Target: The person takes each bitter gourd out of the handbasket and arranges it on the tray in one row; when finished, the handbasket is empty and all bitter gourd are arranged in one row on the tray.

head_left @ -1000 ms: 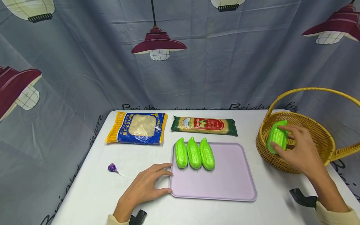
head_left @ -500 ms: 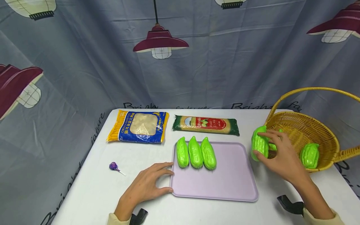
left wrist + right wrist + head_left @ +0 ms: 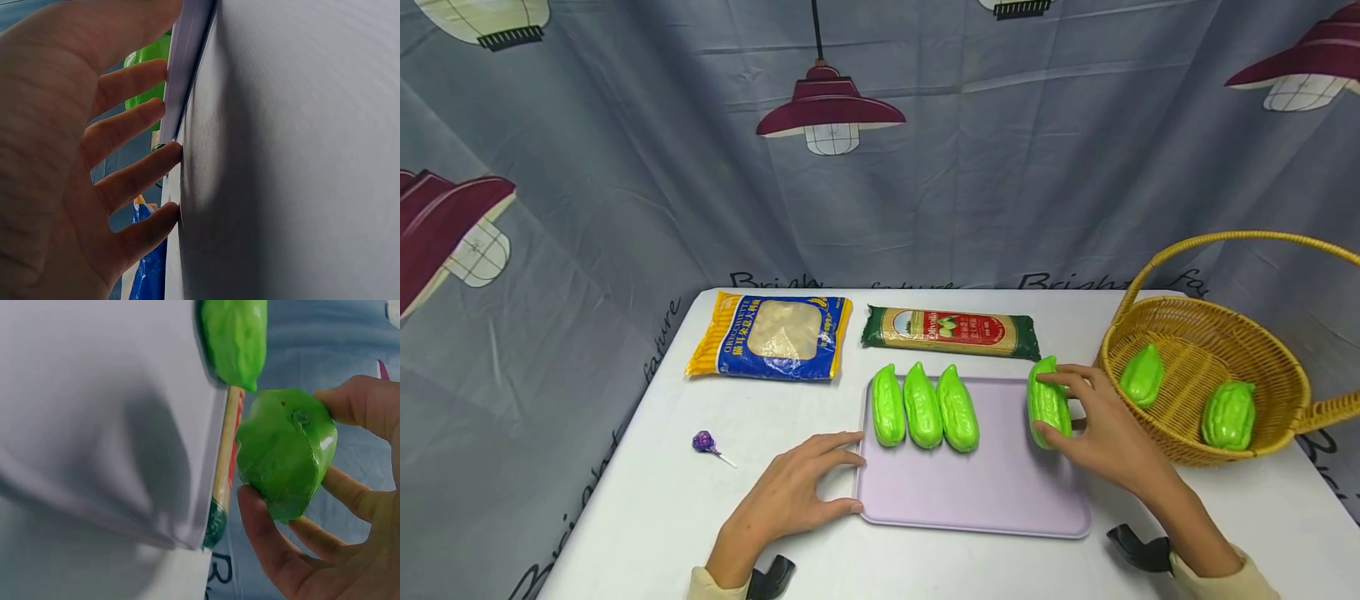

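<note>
Head view: basket handle (image 3: 1330, 411) cut off by the frame at three o'clock. Left wrist view: blue packet (image 3: 150, 275), seven o'clock, partly hidden behind the left hand (image 3: 69, 150). Right wrist view: tray gourd (image 3: 236, 344), one o'clock, cropped by the top edge (far end not visible).

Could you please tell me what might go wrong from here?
The right hand holds a shiny green gourd above the tray; it might slip and drop. Set down too far left, it could bump the three gourds lying there. The left hand touches the tray's left edge and might nudge it askew.
</note>
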Action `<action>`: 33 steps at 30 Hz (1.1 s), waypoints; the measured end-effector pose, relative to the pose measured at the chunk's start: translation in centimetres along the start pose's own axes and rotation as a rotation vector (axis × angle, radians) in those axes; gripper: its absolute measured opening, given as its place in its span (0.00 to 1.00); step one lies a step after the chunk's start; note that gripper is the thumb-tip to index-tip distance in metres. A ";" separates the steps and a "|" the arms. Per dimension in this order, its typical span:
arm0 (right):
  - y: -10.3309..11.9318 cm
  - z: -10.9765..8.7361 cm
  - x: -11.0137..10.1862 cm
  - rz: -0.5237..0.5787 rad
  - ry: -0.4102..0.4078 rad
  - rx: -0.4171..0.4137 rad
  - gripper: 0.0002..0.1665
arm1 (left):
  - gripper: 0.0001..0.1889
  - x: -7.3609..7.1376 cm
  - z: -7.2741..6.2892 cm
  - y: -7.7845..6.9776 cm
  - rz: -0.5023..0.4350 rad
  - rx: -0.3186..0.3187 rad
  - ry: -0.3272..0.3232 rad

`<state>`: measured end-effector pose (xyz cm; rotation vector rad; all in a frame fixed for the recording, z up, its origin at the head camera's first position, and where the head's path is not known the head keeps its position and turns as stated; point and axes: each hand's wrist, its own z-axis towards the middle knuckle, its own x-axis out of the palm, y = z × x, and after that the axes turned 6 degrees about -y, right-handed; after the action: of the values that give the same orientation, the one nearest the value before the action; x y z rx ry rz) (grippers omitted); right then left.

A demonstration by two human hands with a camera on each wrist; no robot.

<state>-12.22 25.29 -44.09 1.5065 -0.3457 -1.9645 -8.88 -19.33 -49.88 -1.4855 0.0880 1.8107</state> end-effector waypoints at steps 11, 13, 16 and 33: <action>0.9 0.7 2.6 0.005 0.118 0.005 0.38 | 0.28 -0.1 0.1 -0.1 -0.002 -0.007 0.005; 1.0 0.8 3.0 0.013 0.131 0.002 0.38 | 0.28 -0.1 0.1 -0.1 -0.005 -0.015 0.013; 1.2 1.0 3.4 0.033 0.144 -0.010 0.39 | 0.27 -0.2 0.1 -0.1 -0.009 -0.030 0.022; 1.9 1.8 4.7 -0.032 0.180 -0.021 0.40 | 0.27 -0.2 0.1 -0.2 -0.010 -0.025 0.022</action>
<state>-13.99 20.64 -46.07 1.6697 -0.2241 -1.8337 -8.83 -19.18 -49.60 -1.5212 0.0693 1.7931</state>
